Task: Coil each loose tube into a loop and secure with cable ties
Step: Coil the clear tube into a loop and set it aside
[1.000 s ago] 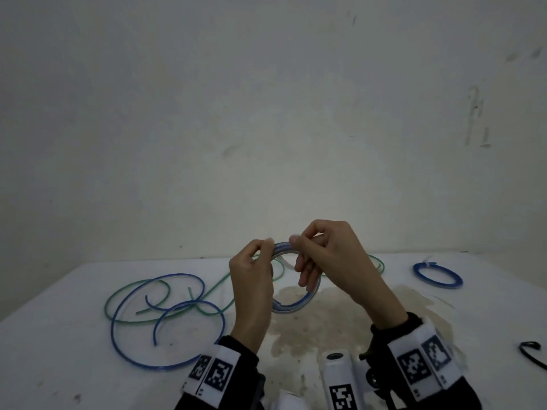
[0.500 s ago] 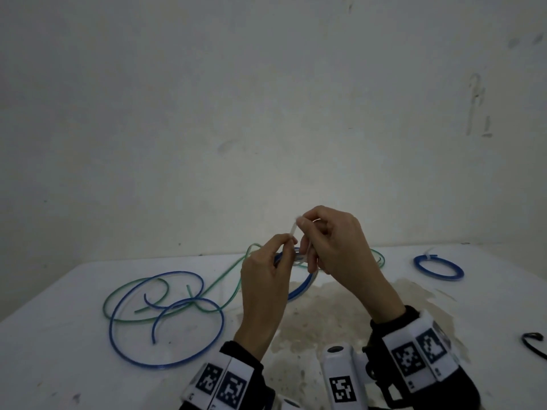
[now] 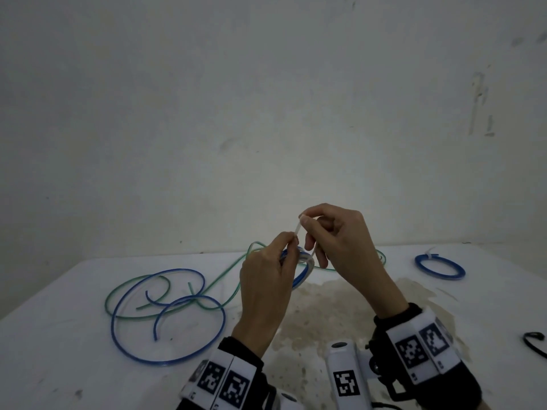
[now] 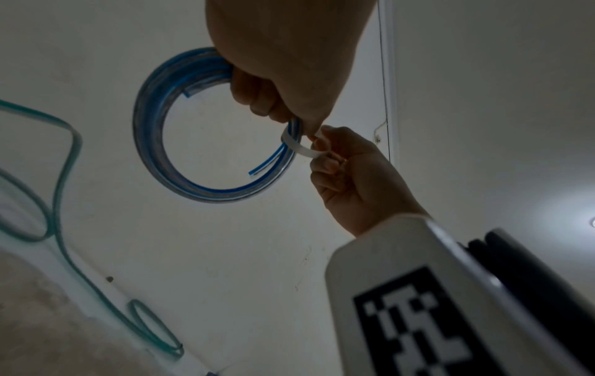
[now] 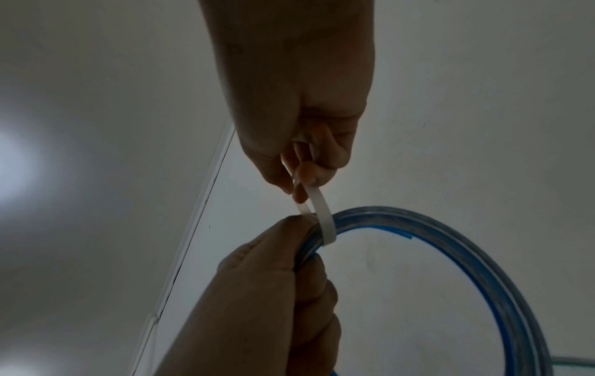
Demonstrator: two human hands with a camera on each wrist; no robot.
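Note:
A coiled blue tube (image 3: 302, 276) (image 4: 154, 142) (image 5: 483, 254) is held up above the white table (image 3: 59, 365). My left hand (image 3: 266, 279) (image 4: 283, 63) (image 5: 273, 292) grips the coil's bundled strands. A white cable tie (image 3: 297, 229) (image 4: 299, 146) (image 5: 322, 218) loops around the coil beside that grip. My right hand (image 3: 334, 238) (image 4: 347, 173) (image 5: 299, 127) pinches the tie's tail between thumb and finger, just above the left hand.
Loose blue tube (image 3: 165, 321) and loose green tube (image 3: 130, 291) lie tangled on the table's left. A tied blue coil (image 3: 439, 266) rests at the back right. A black hook-shaped object (image 3: 532, 341) sits at the right edge. A brownish stain (image 3: 325, 315) marks the table's middle.
Both hands have risen with the coil. The right hand has shifted from holding the coil to pinching the tie's tail, and has drawn it up and away from the left hand.

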